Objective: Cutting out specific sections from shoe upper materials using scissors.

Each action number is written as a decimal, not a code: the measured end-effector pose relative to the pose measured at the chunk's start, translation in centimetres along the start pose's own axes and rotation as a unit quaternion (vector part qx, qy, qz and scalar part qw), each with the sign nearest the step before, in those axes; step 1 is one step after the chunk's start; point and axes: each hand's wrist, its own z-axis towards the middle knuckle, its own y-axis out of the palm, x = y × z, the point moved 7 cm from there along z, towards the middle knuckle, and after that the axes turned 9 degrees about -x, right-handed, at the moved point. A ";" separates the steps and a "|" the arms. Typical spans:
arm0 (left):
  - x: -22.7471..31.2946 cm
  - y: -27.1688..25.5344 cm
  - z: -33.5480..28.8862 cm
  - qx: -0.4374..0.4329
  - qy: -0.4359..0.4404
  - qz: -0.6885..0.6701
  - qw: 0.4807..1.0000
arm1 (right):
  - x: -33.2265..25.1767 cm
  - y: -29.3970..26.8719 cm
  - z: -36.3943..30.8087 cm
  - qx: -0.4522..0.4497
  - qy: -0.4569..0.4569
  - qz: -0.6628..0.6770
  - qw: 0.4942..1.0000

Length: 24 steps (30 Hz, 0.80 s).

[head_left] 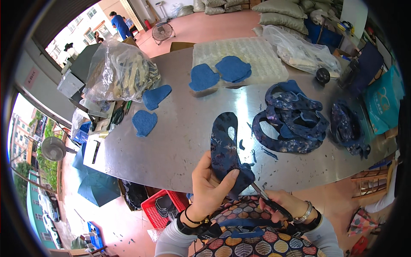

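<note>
Left hand (209, 182) pinching curved fabric (223, 147) (patterned), steel-bladed tool (259, 191)

From my end I see navy fabric (221, 150) with pale flecks (floral, by the look of it), like the pile of pieces (299, 122); plain mid-blue pads (233, 68); black scissors handles (280, 207); a silver-grey table (171, 158); a red basket (177, 200); an apron (261, 246) of multicoloured, leaf-veined discs.
</note>
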 end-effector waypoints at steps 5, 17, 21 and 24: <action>-0.4 -0.1 -0.1 0.018 -0.008 -0.031 0.999 | -0.4 0.2 0.3 0.019 -0.030 0.005 0.999; -1.3 -0.6 -0.9 0.064 0.026 -0.123 0.990 | -1.4 0.8 1.0 0.042 -0.049 0.043 0.997; -1.0 -0.7 -1.7 0.070 0.003 -0.141 0.988 | -0.8 1.3 1.6 0.046 -0.056 0.020 0.997; -0.7 -0.9 -2.5 0.087 0.008 -0.147 0.985 | -1.0 1.7 1.7 0.019 -0.067 -0.005 0.998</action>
